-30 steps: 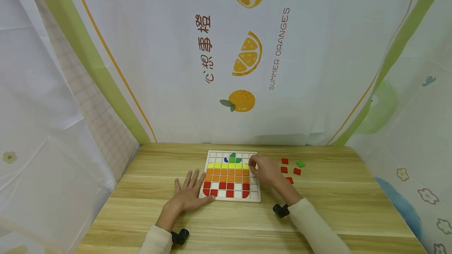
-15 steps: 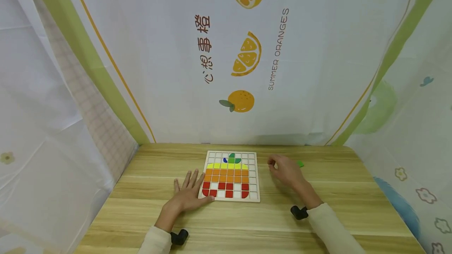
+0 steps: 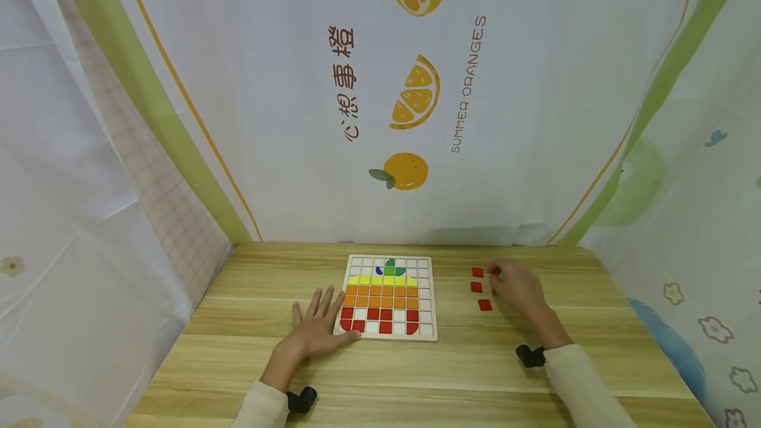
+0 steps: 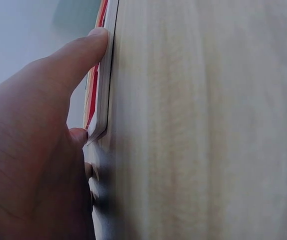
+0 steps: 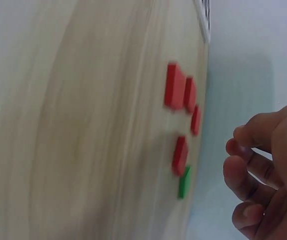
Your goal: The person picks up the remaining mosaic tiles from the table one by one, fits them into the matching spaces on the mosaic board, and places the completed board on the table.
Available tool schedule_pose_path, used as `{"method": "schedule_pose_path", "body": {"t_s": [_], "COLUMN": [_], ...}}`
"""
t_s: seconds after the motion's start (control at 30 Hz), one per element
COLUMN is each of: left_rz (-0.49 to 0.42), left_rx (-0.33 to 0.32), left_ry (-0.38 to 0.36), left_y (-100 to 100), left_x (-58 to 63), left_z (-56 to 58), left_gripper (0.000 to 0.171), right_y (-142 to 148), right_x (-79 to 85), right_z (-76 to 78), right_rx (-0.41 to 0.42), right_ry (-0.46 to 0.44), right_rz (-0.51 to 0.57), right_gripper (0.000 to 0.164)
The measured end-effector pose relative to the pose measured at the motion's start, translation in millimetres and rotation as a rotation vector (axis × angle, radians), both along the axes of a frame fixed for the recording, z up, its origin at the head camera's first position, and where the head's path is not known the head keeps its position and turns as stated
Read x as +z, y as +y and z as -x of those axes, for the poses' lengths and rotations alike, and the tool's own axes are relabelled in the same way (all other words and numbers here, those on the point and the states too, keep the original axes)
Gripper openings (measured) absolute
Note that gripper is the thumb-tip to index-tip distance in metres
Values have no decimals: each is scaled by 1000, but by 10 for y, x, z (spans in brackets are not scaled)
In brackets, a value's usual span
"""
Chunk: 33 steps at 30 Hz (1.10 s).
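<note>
A pale square grid board (image 3: pixel 425 304) lies on the table, filled with rows of red, orange and yellow tiles and a few green and blue pieces near the top. My left hand (image 3: pixel 321 329) rests at its lower left corner with fingers spread. In the left wrist view the thumb (image 4: pixel 86 50) touches the board's edge (image 4: pixel 103 95). My right hand (image 3: pixel 520 288) hovers over the loose tiles, its fingers loosely bent and apart from the thumb, holding nothing. Below it are a red tile (image 5: pixel 180 155) and a green tile (image 5: pixel 184 182), largely covered in the head view.
More red tiles, such as the top one (image 3: pixel 477 272) and the lowest one (image 3: pixel 484 305), lie between the board and my right hand. Behind the wooden table (image 3: pixel 380 382) hangs a white curtain (image 3: pixel 285 150) with orange prints.
My right hand has moved from the board's right edge across to the loose tiles on the right. The left hand and the board have stayed in place.
</note>
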State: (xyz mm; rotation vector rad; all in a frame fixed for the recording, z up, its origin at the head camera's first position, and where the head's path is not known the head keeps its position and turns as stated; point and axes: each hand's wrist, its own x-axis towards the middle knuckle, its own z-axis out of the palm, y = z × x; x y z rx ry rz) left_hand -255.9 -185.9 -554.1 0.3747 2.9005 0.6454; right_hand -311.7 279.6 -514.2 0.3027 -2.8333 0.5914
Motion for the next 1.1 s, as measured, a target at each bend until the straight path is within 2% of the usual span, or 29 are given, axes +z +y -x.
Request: {"method": "schedule_pose_path", "body": {"t_s": [0.17,0.27,0.53,0.8,1.1], "left_rz": [-15,-9,17,12,-17], "left_rx": [-10,-16,-4,0,-16], "left_ry": [-27,-22,-24,9,-5], "left_y": [26,31,2,-4,-5], "left_x": [144,163,20,-40,30], "left_z": [-49,-58,0,21,-25], "left_gripper": [110,109,111,113,113], "right_y": [167,222,282,312,309], "right_x": [-40,-60,-140,-217,-228], "right_z": [26,24,63,141,155], "right_rx": [-48,-68,-104,-116,-113], "right_ry": [-16,-34,-72,-89,-71], "right_rz": [-8,-3,-6,-20,-29], "right_gripper": [17,21,17,13,12]}}
